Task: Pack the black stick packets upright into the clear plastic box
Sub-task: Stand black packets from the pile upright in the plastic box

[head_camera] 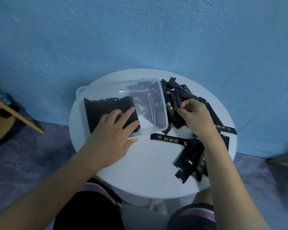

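Fingers (187, 103) of the right hand (196, 117) pinch one packet (175, 102) at the near edge of the loose pile (186, 92). On the round table (148, 160), the clear box (163, 103) sits just left of that hand. Its left part holds a packed row (103, 107), with bare floor between the row and the right wall. The left hand (113, 130) lies flat on the row, fingers straight, thumb outside the near rim. The pinched packet's long axis runs far-to-near, roughly alongside the box's right wall, so the carry is likely short and leftward over that wall.
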